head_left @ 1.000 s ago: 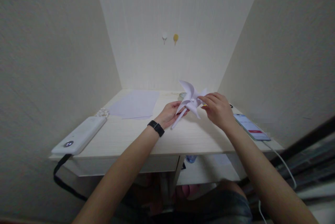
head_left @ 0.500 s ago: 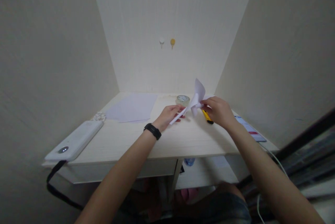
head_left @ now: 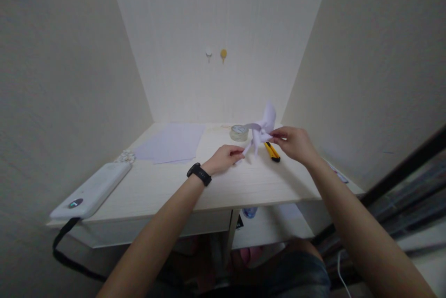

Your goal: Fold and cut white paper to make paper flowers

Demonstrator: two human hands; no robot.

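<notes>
Pinwheel (head_left: 268,123), white paper, held up over the right half of the desk (head_left: 244,186), tilted off to the right with curled blades fanning out. Left hand (head_left: 226,158) wrapped shut around the white stick (head_left: 247,149), thumb and fingers pinched tight on it, black watch (head_left: 199,174) on the wrist. Right hand (head_left: 294,143) on the other side, thumb and fingertips bunched at the edge of a blade, seemingly pinching it, exact contact kinda hard to make out.

Pretty busy right around there, btw. Roll of clear tape (head_left: 239,133) just left of the pinwheel and near the back. Yellow and black box cutter (head_left: 272,152) right below, between both hands, top end hidden, so probably the main thing in the way.

Loose white paper sheets (head_left: 169,142) spread at back left. White device (head_left: 94,186) on the front left corner, black strap (head_left: 80,268) dangling off the edge, white bumpy bundle (head_left: 126,156) just behind. Phone (head_left: 340,175) far right, mostly blocked by the right forearm (head_left: 344,214). Two small hooks up on the back wall, white hook (head_left: 208,53) and yellow hook (head_left: 223,55), well above everything.
</notes>
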